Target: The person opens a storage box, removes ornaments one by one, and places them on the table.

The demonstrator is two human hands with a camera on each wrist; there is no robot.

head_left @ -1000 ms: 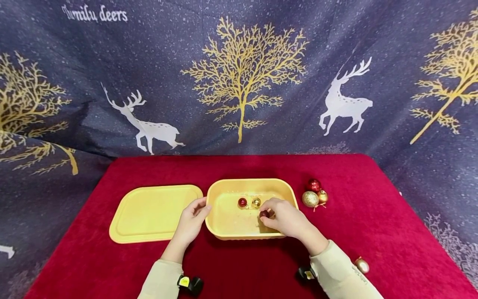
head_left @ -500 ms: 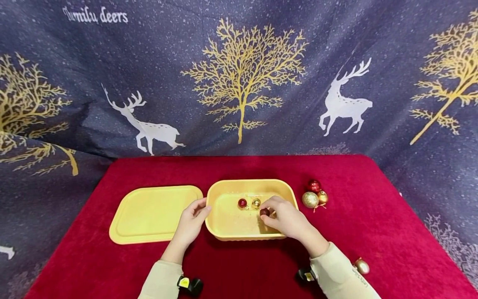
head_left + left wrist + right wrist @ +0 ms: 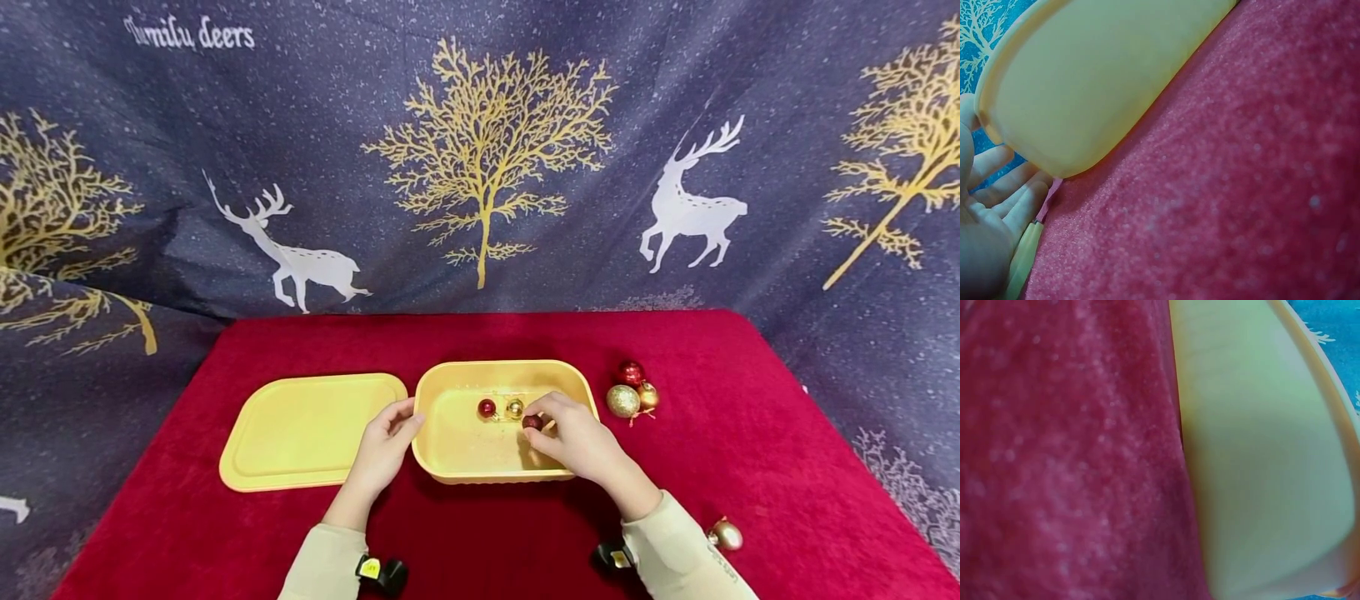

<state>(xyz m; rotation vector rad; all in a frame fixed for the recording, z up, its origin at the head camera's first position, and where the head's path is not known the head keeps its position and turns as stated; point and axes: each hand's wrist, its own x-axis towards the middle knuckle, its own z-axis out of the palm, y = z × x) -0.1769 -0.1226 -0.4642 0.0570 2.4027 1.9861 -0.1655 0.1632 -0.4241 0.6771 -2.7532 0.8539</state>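
Observation:
A yellow storage box (image 3: 480,477) without its lid stands mid-table. My left hand (image 3: 384,446) holds the box's left end; in the left wrist view the thumb of my left hand (image 3: 982,206) is at the rim and the fingers lie along the outer wall. Reaching over the front right of the box, my right hand (image 3: 577,437) pinches a dark red Christmas ball (image 3: 532,422) inside it. Left of that ball, a shiny gold ball (image 3: 514,407) and a red ball (image 3: 487,408) rest on the box floor. The right wrist view shows only the box's outer wall (image 3: 1266,444) and cloth.
The yellow lid (image 3: 315,429) lies flat to the left. Right of the box sit a red ball (image 3: 630,372), a glittery gold ball (image 3: 623,401) and a smaller gold ball (image 3: 648,394). A pale gold ball (image 3: 726,534) lies beside the right sleeve. Red cloth (image 3: 495,533) covers the table.
My right hand and the dark red ball have shifted very slightly up inside the box. My left hand has stayed at the box's end.

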